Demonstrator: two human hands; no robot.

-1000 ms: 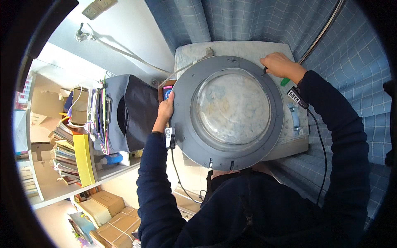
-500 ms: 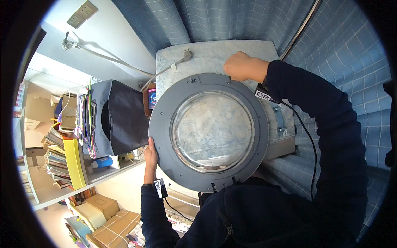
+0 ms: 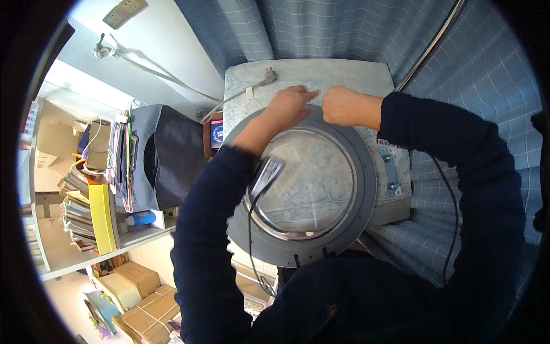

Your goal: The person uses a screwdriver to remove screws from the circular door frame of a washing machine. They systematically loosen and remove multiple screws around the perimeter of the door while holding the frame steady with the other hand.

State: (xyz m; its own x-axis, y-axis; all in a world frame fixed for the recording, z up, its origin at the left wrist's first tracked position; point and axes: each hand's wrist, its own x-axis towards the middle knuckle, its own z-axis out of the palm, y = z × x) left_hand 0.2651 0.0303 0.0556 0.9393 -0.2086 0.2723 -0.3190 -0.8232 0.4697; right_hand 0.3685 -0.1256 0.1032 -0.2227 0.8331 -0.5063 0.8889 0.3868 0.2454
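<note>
A round grey door ring with a clear domed centre lies on a pale marbled appliance top. My right hand is closed at the ring's upper edge, right of centre; what it holds is hidden. My left hand, blurred, reaches over the ring's upper left with fingers stretched out, just short of the right hand. A cable with a plug lies on the top behind them. A small box with a pink and blue item sits at the top's left side.
To the left are a dark fabric bag with hangers, a white shelf of books and cardboard boxes below. A socket is on the wall. Blue checked curtain and a metal pole surround the back and right.
My left hand has left the ring's left rim and moved up beside the right hand. The right hand has moved leftward along the upper edge. The ring appears lower in view.
</note>
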